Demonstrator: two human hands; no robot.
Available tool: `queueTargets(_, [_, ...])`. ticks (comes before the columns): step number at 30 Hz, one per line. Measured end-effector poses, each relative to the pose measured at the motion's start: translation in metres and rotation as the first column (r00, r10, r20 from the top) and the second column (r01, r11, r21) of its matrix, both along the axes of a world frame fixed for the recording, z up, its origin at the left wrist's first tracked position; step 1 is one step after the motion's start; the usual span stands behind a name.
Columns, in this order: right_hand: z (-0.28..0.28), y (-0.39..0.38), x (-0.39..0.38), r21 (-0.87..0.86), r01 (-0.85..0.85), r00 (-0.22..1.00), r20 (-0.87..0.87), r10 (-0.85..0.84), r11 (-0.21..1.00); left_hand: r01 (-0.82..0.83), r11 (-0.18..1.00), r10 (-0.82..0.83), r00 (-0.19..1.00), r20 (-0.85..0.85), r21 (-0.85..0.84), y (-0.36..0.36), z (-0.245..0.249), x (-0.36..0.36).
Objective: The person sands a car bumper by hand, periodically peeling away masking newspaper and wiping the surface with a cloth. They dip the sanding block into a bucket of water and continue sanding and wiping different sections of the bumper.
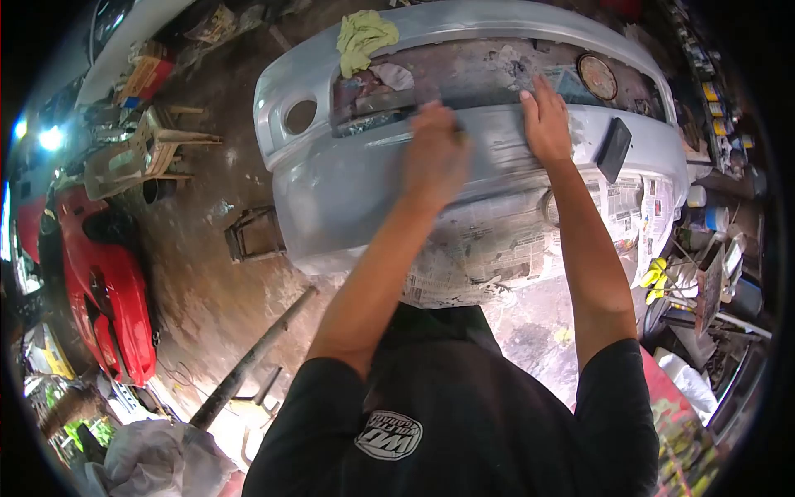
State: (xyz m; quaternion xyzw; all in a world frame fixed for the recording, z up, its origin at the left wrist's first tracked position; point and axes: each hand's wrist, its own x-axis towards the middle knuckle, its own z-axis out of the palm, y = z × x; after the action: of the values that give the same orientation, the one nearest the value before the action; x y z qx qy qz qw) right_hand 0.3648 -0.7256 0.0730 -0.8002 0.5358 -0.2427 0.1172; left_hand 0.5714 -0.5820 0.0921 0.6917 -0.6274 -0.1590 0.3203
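Note:
A grey car bumper (331,186) lies across the upper middle, its lower part covered with newspaper (513,240). My left hand (436,157) is over the bumper's middle, smeared by motion; its fingers and anything in them cannot be made out. To its right, my right hand (546,124) rests on the bumper near the long opening, fingers extended and thumb apart, holding nothing. A dark flat block (614,150) lies on the bumper just right of that hand. A yellow-green cloth (363,40) hangs over the upper edge of the bumper.
At the left are a red motorcycle fairing (103,282) and a plastic chair (149,149). A metal pole (252,360) slants up from the lower left. A round tin lid (597,77) shows through the opening. Tools and containers crowd the right side.

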Motion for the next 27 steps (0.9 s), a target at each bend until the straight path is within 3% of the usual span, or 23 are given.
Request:
queueTargets(3, [-0.007, -0.004, -0.003, -0.03, -0.017, 0.999, -0.049, 0.015, 0.999, 0.124, 0.97, -0.082, 0.978, 0.194, -0.21, -0.011, -0.03, -0.012])
queueTargets(5, [-0.003, -0.004, -0.001, -0.016, -0.015, 0.998, -0.064, 0.014, 1.0, 0.107, 0.992, -0.099, 0.989, 0.113, -0.069, 0.024, -0.026, 0.045])
queueTargets(7, [-0.004, -0.002, 0.0, -0.016, -0.011, 0.997, -0.075, 0.01, 1.0, -0.012, 0.987, 0.048, 0.974, 0.222, -0.162, 0.079, -0.058, 0.111])
queueTargets(9, [-0.003, -0.001, 0.002, -0.01, 0.004, 0.995, -0.097, -0.005, 1.0, -0.375, 0.921, 0.39, 0.899, 0.2, -0.111, 0.103, -0.068, 0.142])
queueTargets(12, [-0.003, -0.001, 0.004, -0.015, 0.007, 0.992, -0.126, -0.008, 1.0, -0.222, 0.915, 0.323, 0.904, 0.282, -0.336, 0.087, -0.081, 0.098])
queueTargets(13, [-0.004, 0.0, 0.004, -0.017, 0.007, 0.991, -0.135, -0.009, 1.0, -0.251, 0.907, 0.219, 0.967, -0.13, -0.339, 0.067, -0.07, 0.056])
queueTargets(14, [-0.005, 0.001, 0.004, -0.012, 0.0, 0.988, -0.155, -0.002, 1.0, -0.267, 0.947, 0.288, 0.952, -0.101, 0.18, 0.037, -0.007, 0.016])
queueTargets(15, [-0.005, 0.001, 0.003, -0.007, -0.01, 0.984, -0.176, 0.009, 1.0, -0.17, 0.976, 0.184, 0.978, -0.103, 0.133, 0.021, -0.014, -0.023])
queueTargets(17, [-0.006, -0.003, 0.001, -0.02, -0.023, 0.981, -0.194, 0.019, 1.0, 0.062, 0.985, -0.031, 0.98, 0.195, -0.159, 0.001, -0.03, -0.076])
queueTargets(20, [-0.014, -0.003, -0.006, -0.029, -0.03, 0.979, -0.204, 0.023, 0.999, 0.287, 0.951, -0.293, 0.955, 0.039, 0.111, 0.014, -0.016, -0.022])
queueTargets(22, [-0.01, -0.003, -0.001, -0.023, -0.015, 0.978, -0.208, 0.01, 1.0, 0.085, 0.995, -0.086, 0.996, 0.014, 0.061, 0.068, -0.022, 0.034])
queueTargets(24, [-0.003, 0.002, 0.004, -0.014, -0.01, 0.971, -0.238, 0.007, 1.0, -0.059, 0.993, 0.036, 0.976, 0.216, 0.1, 0.11, -0.038, 0.092])
queueTargets(26, [0.0, 0.004, 0.004, -0.021, -0.005, 0.964, -0.265, 0.0, 1.0, -0.278, 0.96, 0.271, 0.948, 0.165, 0.018, 0.144, -0.06, 0.119])
queueTargets(27, [-0.002, 0.004, 0.005, -0.027, -0.007, 0.961, -0.275, -0.001, 1.0, -0.26, 0.965, 0.261, 0.949, 0.178, -0.031, 0.138, -0.061, 0.112])
